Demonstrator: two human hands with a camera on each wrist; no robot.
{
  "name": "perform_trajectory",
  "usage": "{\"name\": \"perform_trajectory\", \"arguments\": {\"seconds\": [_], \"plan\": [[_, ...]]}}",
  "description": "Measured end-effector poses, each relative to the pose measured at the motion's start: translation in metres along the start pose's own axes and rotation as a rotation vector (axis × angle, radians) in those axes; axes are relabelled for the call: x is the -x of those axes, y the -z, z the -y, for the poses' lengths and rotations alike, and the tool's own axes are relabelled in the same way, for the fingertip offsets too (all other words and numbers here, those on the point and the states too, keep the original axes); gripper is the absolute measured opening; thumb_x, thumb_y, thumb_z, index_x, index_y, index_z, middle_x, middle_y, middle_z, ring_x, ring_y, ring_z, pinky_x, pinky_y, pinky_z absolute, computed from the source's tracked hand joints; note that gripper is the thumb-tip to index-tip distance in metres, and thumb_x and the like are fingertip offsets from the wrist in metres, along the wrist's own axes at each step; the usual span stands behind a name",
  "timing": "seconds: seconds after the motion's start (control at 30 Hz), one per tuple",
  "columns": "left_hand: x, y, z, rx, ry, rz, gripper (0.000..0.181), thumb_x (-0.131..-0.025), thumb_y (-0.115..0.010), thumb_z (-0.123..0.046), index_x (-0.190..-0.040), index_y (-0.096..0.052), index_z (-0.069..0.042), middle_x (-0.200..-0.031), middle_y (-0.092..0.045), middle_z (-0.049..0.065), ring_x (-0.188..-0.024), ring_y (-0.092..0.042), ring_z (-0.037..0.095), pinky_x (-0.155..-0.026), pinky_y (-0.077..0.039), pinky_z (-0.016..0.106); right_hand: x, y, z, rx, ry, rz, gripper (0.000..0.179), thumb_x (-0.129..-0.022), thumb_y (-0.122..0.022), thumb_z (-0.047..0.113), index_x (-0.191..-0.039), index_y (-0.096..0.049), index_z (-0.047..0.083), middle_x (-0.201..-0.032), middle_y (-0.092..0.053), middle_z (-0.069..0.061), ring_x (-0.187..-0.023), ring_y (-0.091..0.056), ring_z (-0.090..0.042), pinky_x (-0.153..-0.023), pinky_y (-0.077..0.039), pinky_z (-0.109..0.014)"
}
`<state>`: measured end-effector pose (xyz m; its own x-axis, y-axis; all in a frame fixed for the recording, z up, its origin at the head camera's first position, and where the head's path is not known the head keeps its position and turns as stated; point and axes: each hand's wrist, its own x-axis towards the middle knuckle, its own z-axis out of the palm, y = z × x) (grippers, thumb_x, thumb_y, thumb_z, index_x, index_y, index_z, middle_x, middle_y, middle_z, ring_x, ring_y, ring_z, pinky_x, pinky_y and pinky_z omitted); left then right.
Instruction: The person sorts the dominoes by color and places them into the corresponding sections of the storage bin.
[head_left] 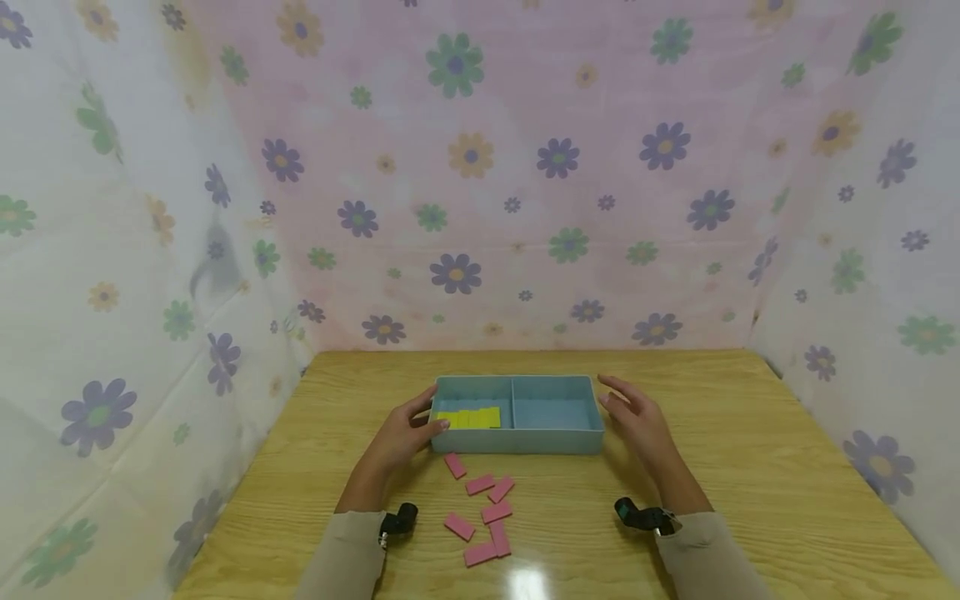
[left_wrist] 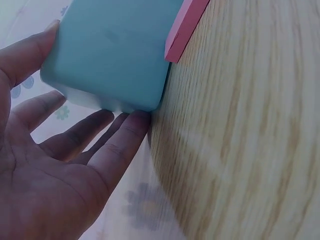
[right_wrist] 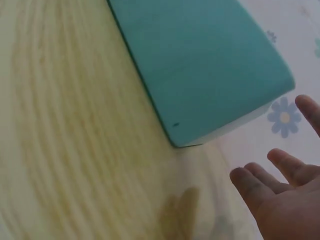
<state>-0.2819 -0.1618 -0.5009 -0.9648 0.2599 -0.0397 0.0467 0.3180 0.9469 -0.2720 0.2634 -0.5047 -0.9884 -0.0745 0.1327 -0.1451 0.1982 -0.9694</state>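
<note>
A light blue two-compartment box (head_left: 517, 442) stands on the table. Yellow rectangular tiles (head_left: 468, 418) sit in a row in its left compartment; the right one shows a bare floor. My left hand (head_left: 405, 432) holds the box's left end, thumb over the rim and fingers against the outer wall, as the left wrist view shows with the box (left_wrist: 115, 55). Just off the right end is my right hand (head_left: 641, 425); in the right wrist view its spread fingers (right_wrist: 250, 185) stay apart from the box (right_wrist: 200, 70). Several pink tiles (head_left: 497, 512) lie scattered before the box.
The wooden table (head_left: 750, 467) reaches back to a flower-patterned cloth (head_left: 517, 183), with more cloth at both sides. Black straps (head_left: 401, 518) circle the wrists over beige sleeves. One pink tile (head_left: 455, 465) lies close to the box's front wall.
</note>
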Motion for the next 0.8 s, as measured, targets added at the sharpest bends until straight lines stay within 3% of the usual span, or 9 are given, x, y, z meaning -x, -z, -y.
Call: {"name": "perform_trajectory", "arguments": {"seconds": [0.13, 0.3, 0.47, 0.8], "plan": [[0.001, 0.000, -0.001, -0.020, 0.004, 0.001, 0.079, -0.098, -0.073, -0.036, -0.164, -0.031, -0.027, -0.166, -0.033, 0.018, -0.149, -0.040, 0.043, -0.107, -0.052, 0.051, 0.000, -0.003, -0.010, -0.121, -0.012, 0.045, 0.061, -0.108, -0.056, 0.041, -0.159, -0.041, 0.011, -0.166, -0.033, -0.015, -0.137, -0.056, -0.027, -0.100, -0.055, -0.025], [0.001, -0.001, -0.003, -0.030, 0.008, 0.007, 0.079, -0.099, -0.073, -0.036, -0.165, -0.031, -0.027, -0.166, -0.033, 0.019, -0.148, -0.041, 0.043, -0.108, -0.052, 0.052, 0.001, -0.007, -0.013, -0.132, -0.020, 0.067, 0.062, -0.108, -0.056, 0.039, -0.158, -0.041, 0.006, -0.167, -0.034, -0.017, -0.149, -0.042, -0.033, -0.105, -0.053, -0.029], [-0.001, -0.001, -0.003, -0.015, 0.011, 0.006, 0.078, -0.099, -0.072, -0.035, -0.165, -0.031, -0.029, -0.167, -0.032, 0.018, -0.150, -0.039, 0.042, -0.108, -0.051, 0.052, 0.000, -0.008, -0.017, -0.111, -0.042, 0.074, 0.064, -0.106, -0.058, 0.043, -0.159, -0.041, 0.012, -0.167, -0.035, -0.011, -0.154, -0.033, -0.034, -0.111, -0.049, -0.033], [0.000, -0.002, -0.005, -0.043, 0.015, -0.019, 0.077, -0.098, -0.073, -0.038, -0.164, -0.033, -0.029, -0.165, -0.035, 0.018, -0.147, -0.043, 0.043, -0.106, -0.053, 0.052, 0.001, -0.006, -0.027, -0.096, -0.005, 0.124, 0.064, -0.107, -0.057, 0.042, -0.163, -0.036, 0.018, -0.169, -0.029, -0.014, -0.156, -0.029, -0.037, -0.102, -0.048, -0.014]]}}
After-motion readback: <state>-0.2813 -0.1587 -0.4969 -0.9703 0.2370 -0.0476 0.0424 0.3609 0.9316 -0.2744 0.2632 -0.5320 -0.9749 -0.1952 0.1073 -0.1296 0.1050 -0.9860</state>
